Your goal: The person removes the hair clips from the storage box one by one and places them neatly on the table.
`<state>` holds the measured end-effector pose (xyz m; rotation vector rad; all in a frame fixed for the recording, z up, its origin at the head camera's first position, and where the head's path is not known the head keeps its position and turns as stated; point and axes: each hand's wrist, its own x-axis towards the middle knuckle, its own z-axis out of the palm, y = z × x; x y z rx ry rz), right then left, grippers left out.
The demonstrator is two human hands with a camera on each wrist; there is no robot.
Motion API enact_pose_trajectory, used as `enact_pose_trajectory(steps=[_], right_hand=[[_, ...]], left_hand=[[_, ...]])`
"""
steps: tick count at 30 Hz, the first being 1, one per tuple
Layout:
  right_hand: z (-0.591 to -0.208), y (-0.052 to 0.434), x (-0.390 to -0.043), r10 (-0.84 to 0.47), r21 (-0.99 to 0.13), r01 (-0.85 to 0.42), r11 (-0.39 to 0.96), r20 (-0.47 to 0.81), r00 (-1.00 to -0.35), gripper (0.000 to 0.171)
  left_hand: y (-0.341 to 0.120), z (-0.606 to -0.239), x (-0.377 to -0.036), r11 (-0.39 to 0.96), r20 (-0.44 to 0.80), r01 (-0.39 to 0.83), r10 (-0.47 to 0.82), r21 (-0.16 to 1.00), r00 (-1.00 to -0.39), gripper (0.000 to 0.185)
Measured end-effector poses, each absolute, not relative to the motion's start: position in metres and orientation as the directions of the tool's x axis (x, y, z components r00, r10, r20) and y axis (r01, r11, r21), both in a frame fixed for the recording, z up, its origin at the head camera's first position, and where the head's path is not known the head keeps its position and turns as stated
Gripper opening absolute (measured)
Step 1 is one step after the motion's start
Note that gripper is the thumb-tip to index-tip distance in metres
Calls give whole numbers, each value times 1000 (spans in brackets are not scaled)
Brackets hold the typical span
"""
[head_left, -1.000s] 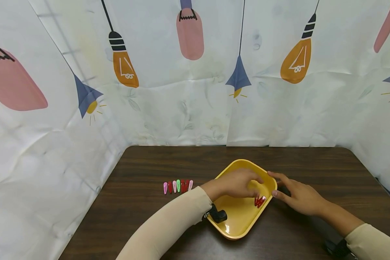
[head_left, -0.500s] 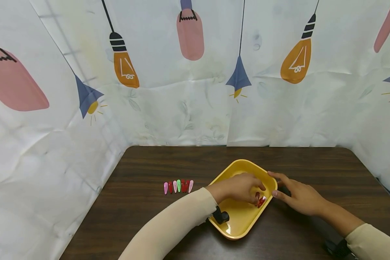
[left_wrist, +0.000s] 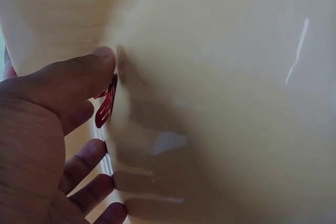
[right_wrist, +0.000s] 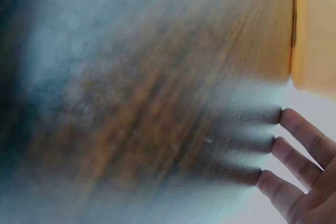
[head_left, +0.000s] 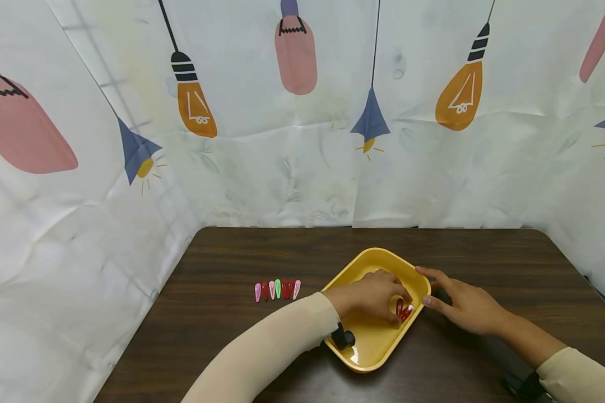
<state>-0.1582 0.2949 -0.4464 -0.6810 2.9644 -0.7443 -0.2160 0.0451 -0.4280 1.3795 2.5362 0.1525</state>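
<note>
My left hand reaches down into the yellow tray, over its right part. Several red snap hair clips lie there between the thumb and forefinger, one with a whitish glint. The left wrist view shows the thumb tip by the tray floor and a red hair clip just beyond it, partly hidden; the other fingers are spread apart. My right hand rests at the tray's right corner, thumb and forefinger at the rim. Other right fingertips touch the tabletop in the right wrist view.
On the dark wood-grain table, left of the tray, several hair clips in pink, red and green stand in a row. A white curtain printed with lamps hangs behind the table and along both sides.
The left hand has shifted slightly; its thumb has moved down and toward me, leaving the red hair clips in plainer view between thumb and forefinger. The right hand and tray have stayed put.
</note>
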Motion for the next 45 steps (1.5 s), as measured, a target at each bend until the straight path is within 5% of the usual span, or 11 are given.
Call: enact_pose_trajectory(steps=[45], right_hand=[[-448,294,-158,-410,-453,-400,796,82,-908,62]], left_hand=[[46,-427,-218,560,-168,788,828,255,-534,47]])
